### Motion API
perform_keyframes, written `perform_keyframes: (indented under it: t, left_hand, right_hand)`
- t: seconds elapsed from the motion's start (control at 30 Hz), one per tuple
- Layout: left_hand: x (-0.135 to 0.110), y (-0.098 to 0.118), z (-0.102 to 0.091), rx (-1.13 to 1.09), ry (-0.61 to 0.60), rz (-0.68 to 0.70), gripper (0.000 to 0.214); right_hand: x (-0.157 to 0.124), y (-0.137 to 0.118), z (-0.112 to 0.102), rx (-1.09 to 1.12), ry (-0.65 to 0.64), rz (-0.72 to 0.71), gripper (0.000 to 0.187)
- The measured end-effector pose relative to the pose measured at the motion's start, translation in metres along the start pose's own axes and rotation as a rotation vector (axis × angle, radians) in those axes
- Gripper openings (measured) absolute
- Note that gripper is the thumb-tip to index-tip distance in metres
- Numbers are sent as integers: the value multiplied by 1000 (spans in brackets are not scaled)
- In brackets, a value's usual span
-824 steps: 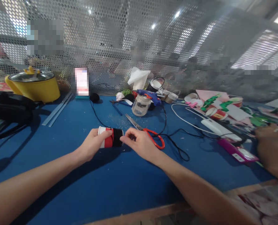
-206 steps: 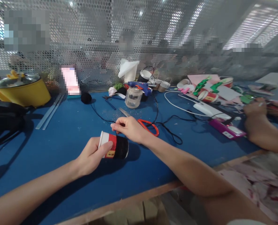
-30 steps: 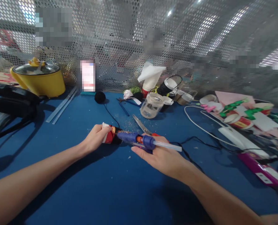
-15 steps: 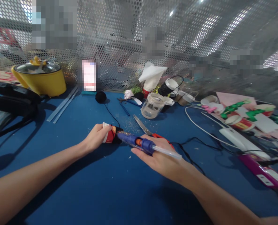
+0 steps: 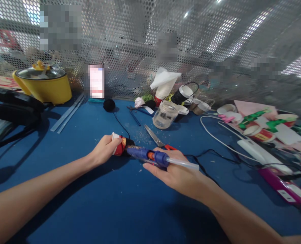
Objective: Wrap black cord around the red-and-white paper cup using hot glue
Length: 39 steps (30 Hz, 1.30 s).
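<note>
- Find the paper cup (image 5: 122, 145) over the middle of the counter (image 5: 102, 203), tipped on its side in the left hand (image 5: 99, 151); hard to tell whether lifted or resting.
- Held there with thumb across the red print and fingers wrapped out of sight, curled only as far as the cup's width.
- Likely light and hollow, stiffer at the rolled white rim, easily dented through the middle of the wall.
- Best taken near that rim with light, even pressure, leaving free the black-covered end, probably wound with the yarn (image 5: 121, 126) leading to the yarn ball (image 5: 109, 105).
- Probably grippy over that black covering, yet prone to loosening if rubbed or tugged.
- Wrapped around the glue gun (image 5: 142, 153) with the right hand (image 5: 174, 173), thumb on the near side; cannot tell how hard squeezed.
- Judge the glue gun heavier, hard and smooth; hold by the handle only, well away from the front end at the cup, presumably hot.
- Mind the glue stick (image 5: 184, 164) jutting from the back.
</note>
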State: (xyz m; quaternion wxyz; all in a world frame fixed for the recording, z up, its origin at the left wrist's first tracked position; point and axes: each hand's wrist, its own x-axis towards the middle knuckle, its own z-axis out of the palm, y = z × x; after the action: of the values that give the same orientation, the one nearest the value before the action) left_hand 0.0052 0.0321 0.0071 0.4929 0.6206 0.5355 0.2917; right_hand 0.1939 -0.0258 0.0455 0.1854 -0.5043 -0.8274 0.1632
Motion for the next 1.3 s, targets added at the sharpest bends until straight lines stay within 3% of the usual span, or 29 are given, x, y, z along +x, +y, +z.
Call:
perform_keyframes:
  t: [0.1,0.43,0.7,1.3]
  left_hand:
    - [-2,2,-1,43,-9,26,23]
    - [-2,-1,-3,145,-39,103,25]
    - [-2,-5,-3,154,-67,142,27]
    - [-3,-8,-6,256,-103,241,26]
  right_hand:
    - [0,2,1,-29,49,2,21]
    - [-3,10,3,-90,45,4,22]
    - [-1,4,-5,-91,-69,56,28]
    - [5,9,-9,-28,-44,124,32]
